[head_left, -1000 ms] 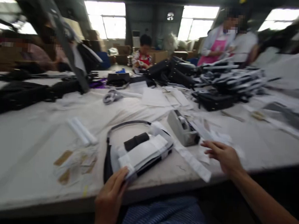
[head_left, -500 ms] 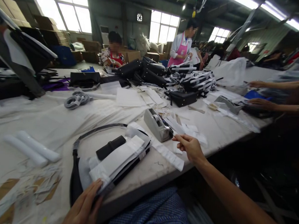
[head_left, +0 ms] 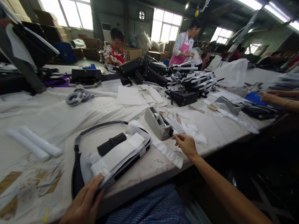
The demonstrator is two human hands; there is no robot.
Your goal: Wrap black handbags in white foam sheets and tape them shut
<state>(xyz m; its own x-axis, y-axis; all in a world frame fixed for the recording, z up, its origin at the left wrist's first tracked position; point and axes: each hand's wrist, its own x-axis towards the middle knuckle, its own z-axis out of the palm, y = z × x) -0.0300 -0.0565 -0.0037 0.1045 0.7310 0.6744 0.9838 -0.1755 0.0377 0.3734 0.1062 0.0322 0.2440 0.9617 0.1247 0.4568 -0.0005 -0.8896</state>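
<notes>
Head cam, looking down the bench [head_left: 151, 171]. The two hands are well apart. My left hand [head_left: 85, 202] is at the near edge, fingers spread flat and pressing on the near corner of the bag [head_left: 119, 154]. It's a flat black bag wrapped in white paper, lying right in front of me. Its black strap [head_left: 98, 126] loops round the far side, and a small black roll [head_left: 111, 144] sits on top.

My right hand [head_left: 186, 144] is out to the right, at the cutter end of the tape dispenser [head_left: 157, 123]. Thumb and forefinger are pinched close together there. Can't tell if there's any tape between them, too small to see. A white strip [head_left: 167, 153] lies on the bench between the bag and that hand, just under the dispenser.

Other stuff: two white foam rolls [head_left: 33, 144] off to the left, a grey cord coil [head_left: 78, 96] further back, and a pile of black bags [head_left: 147, 71] at the far end. A co-worker's hand [head_left: 265, 96] rests on the bench at the right side.
</notes>
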